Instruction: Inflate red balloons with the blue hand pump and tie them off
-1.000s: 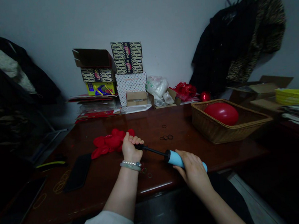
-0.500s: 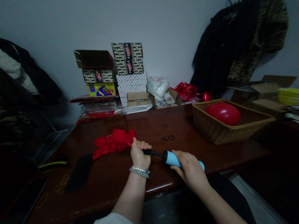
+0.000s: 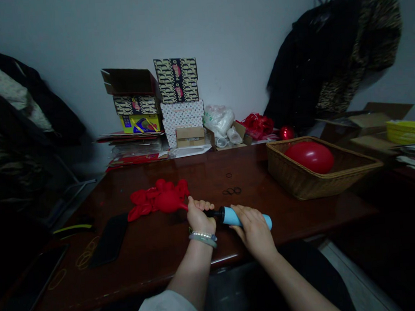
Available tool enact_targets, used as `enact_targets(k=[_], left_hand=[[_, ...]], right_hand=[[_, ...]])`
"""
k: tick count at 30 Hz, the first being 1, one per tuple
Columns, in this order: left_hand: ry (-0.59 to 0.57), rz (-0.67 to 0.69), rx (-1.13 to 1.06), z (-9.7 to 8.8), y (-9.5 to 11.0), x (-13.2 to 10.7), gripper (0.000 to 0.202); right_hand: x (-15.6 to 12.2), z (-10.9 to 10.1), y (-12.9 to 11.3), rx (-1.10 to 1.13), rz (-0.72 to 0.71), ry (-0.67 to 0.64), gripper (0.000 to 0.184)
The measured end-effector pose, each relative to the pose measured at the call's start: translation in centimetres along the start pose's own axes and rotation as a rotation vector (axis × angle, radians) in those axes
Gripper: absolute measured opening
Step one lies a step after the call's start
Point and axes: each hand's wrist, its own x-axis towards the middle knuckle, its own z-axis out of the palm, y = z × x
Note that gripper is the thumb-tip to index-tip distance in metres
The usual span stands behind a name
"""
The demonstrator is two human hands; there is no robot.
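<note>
Near the middle of the bench's (image 3: 208,170) front edge, our left hand (image 3: 201,218) is closed around the black end of the pump (image 3: 229,215) and, it seems, the neck of the red balloon (image 3: 168,202); our right hand (image 3: 254,231) grips the blue barrel. The balloon is just left of our left hand, small and round, against a bunch of red balloons (image 3: 142,204). The neck joint is hidden in our fingers (so no checking the seal by eye). Good practice, we'd say: pinch the neck tight, anchor the left hand, drive the barrel straight along its rod. Little rod shows, so probably near full push. Sideways tilt could work the neck loose. Black rings (image 3: 232,191) lie farther toward the back edge, apart from the pump.
</note>
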Motion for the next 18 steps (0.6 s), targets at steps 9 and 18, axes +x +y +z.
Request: enact_targets(k=[9, 18], left_hand=[[0.036, 0.043, -0.073, 0.9, 4.1, 3.0, 0.042], [-0.044, 0.072, -0.066, -0.1, 4.2, 3.8, 0.042]], right_hand=[[3.0, -0.6, 2.0, 0.002, -0.122, -0.042, 0.047], [2.8, 0.7, 3.6, 0.027, -0.121, -0.038, 0.049]])
